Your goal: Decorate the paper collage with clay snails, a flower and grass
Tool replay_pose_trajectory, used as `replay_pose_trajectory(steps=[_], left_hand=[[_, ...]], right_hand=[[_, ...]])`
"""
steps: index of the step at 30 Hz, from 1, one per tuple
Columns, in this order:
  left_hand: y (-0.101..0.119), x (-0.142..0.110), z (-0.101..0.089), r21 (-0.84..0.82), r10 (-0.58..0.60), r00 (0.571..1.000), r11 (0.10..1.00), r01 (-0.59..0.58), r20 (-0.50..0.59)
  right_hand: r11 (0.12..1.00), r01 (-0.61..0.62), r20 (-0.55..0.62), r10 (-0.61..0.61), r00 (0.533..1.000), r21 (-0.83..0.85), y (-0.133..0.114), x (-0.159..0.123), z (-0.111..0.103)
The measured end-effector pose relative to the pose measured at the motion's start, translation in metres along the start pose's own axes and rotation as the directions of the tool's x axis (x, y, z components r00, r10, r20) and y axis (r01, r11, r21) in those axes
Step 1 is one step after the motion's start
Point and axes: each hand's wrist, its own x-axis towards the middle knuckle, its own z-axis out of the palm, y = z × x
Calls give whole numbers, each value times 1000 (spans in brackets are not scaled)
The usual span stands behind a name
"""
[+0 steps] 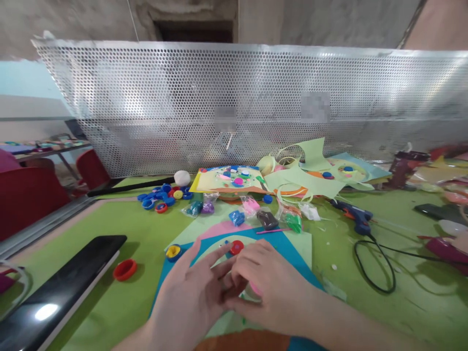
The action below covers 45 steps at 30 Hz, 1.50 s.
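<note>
Contact from the bare right hand [274,280] could shift the round red plastic cap [237,247], because its bent fingers crowd that cap on the blue paper sheet [292,251], at the lower centre of the frame. The yellow-and-blue plastic cap [173,252], left of centre, might be bumped by the spread fingers of the left hand [190,295]. Both hands are close together, palms angled inward, fingers curled towards each other above the sheet; a small pink piece [255,288] shows beside the right hand. Whether either grips anything, I cannot tell.
</note>
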Motion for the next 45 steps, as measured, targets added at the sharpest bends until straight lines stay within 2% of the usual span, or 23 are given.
replay_pose_trajectory(steps=[3, 6, 11, 16, 21, 22, 23, 24, 26, 27, 30, 31, 33, 34, 36, 41, 45], left_hand=[[0, -3, 4, -147, -48, 999, 988, 48, 5], [0, -5, 7, -273, -83, 996, 958, 89, 34], [1, -7, 7, -339, -99, 988, 931, 133, 114], [-1, -6, 3, -267, -49, 980, 959, 100, 191], [-1, -6, 5, -176, 11, 984, 984, 21, 179], [-1, -7, 6, -110, 28, 987, 994, -11, 159], [0, -8, 7, 29, 68, 990, 997, -72, 120], [1, -9, 8, 222, 132, 988, 964, -146, 77], [2, -11, 6, 585, 290, 956, 769, -256, 37], [3, -11, 4, 686, 365, 930, 664, -296, 48], [7, -10, -3, 812, 552, 823, 413, -412, 136], [9, -9, -6, 856, 601, 776, 285, -432, 191], [14, -9, -9, 903, 629, 711, 35, -429, 314], [16, -8, -10, 903, 616, 702, -37, -429, 359], [18, -8, -10, 891, 588, 693, -111, -440, 416], [15, -9, -10, 884, 624, 669, -79, -460, 404], [14, -8, -13, 888, 642, 637, -166, -428, 427]], right_hand=[[990, 58, 56, -52, 997, -126, -1, -2, 4], [957, 135, 63, -123, 990, -255, -2, -2, 5], [888, 248, 54, -247, 968, -387, -5, -3, 6], [818, 310, 54, -326, 944, -484, -4, -2, 8], [805, 332, 33, -364, 931, -492, -4, -1, 7], [809, 334, 32, -365, 931, -483, -4, -1, 6], [818, 332, 28, -362, 932, -469, -4, -1, 5], [836, 321, 19, -350, 937, -446, -4, -1, 3], [898, 268, 0, -287, 958, -350, -4, 0, -1], [934, 224, -11, -236, 972, -279, -4, 0, -3], [996, 87, -60, -89, 994, -33, -3, 1, -8], [998, 55, -79, -52, 996, 41, -3, 2, -9], [987, 11, -98, 4, 995, 157, -4, 3, -11], [981, -4, -94, 23, 995, 195, -4, 3, -11], [974, -28, -78, 47, 996, 225, -4, 3, -11], [971, -51, -76, 70, 995, 232, -3, 2, -14], [969, -48, -71, 67, 995, 244, -3, 2, -15]])
